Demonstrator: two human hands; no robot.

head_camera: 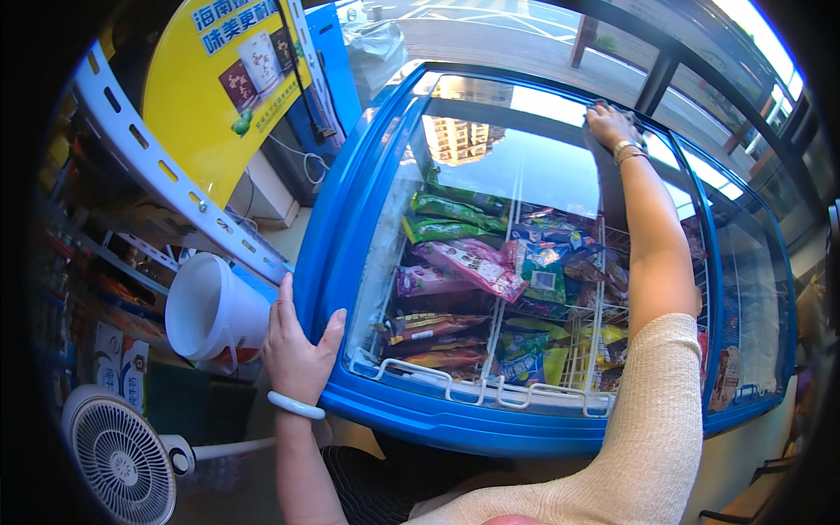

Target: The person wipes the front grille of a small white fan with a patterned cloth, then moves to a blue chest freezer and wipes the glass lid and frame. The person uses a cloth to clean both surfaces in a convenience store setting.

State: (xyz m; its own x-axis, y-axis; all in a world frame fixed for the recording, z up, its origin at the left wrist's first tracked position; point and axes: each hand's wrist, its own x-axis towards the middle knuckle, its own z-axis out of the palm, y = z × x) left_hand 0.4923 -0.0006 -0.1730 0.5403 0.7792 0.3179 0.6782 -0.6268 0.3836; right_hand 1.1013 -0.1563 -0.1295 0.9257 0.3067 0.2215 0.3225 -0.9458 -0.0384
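A chest freezer with a blue frame [459, 423] and sliding glass lids [459, 187] stands in front of me. My right arm stretches across the glass, and my right hand [611, 126] presses a dark, crumpled cloth [598, 105] near the far edge. Most of that cloth is hidden under the fingers. At the freezer's near left corner, my left hand [298, 351] rests on the blue frame with its thumb spread from the fingers, holding nothing. Under the glass, wire baskets [584, 354] hold several wrapped frozen treats, among them pink packets [459, 266] and green packets [449, 226].
Left of the freezer are a white plastic bucket [197, 308], a white fan [121, 459] and a perforated metal shelf post [141, 138]. A yellow sign [190, 111] bearing writing hangs behind the post. Dark window framing [659, 75] runs along the far side.
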